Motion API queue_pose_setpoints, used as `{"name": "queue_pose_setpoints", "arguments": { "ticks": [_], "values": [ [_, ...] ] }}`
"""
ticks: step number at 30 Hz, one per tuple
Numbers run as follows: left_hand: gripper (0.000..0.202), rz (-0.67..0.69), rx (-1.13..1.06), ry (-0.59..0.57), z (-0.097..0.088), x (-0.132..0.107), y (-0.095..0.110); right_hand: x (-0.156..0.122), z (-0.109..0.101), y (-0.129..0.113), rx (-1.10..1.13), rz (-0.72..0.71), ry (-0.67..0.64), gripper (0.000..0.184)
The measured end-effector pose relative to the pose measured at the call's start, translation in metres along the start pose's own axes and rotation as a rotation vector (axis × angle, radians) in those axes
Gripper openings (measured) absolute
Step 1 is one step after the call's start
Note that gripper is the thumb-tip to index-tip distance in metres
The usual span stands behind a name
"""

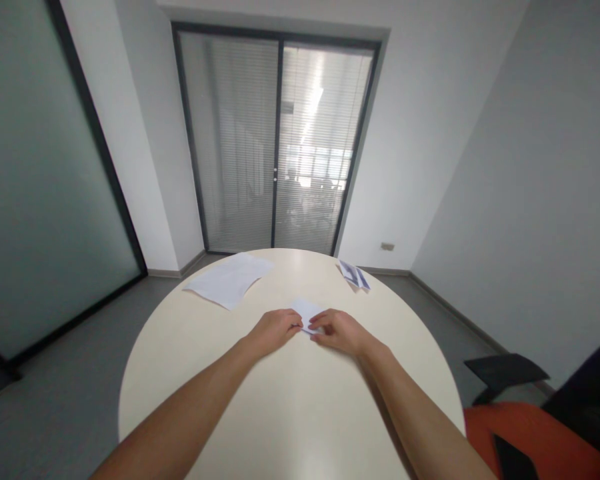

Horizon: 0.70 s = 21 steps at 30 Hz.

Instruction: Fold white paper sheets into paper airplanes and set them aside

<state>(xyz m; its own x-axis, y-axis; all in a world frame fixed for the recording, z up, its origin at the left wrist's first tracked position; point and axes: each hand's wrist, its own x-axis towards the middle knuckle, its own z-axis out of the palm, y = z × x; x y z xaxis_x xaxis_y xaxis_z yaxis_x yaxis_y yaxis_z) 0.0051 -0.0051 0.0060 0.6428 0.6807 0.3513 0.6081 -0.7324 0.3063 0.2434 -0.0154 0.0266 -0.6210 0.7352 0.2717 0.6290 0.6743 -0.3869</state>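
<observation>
A small folded white paper (pixel 307 311) lies near the middle of the round cream table (pixel 280 407). My left hand (pixel 275 329) rests knuckles-up on the table, its fingers curled and pinching the paper's near left edge. My right hand (pixel 337 330) sits beside it, fingers bent and pressing on the paper's near right edge. The two hands almost touch at the fingertips. The part of the paper under the fingers is hidden.
A stack of white sheets (pixel 230 280) lies at the table's far left. A small printed paper (pixel 354 274) hangs at the far right edge. An orange and black chair (pixel 530 427) stands at the right. Glass doors with blinds (pixel 277 140) are behind the table.
</observation>
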Motion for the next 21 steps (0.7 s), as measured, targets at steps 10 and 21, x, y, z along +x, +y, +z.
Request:
{"name": "queue_pose_setpoints", "arguments": {
  "ticks": [10,21],
  "values": [
    [0.017,-0.038,0.022,-0.003,-0.0027,-0.0006,0.0016,0.0028,-0.0013,-0.0073,-0.084,0.065,0.011,0.036],
    [0.019,-0.069,0.022,-0.011,-0.0032,0.0018,0.0023,0.0019,0.0026,-0.0072,-0.035,0.046,0.030,0.029]
  ]
}}
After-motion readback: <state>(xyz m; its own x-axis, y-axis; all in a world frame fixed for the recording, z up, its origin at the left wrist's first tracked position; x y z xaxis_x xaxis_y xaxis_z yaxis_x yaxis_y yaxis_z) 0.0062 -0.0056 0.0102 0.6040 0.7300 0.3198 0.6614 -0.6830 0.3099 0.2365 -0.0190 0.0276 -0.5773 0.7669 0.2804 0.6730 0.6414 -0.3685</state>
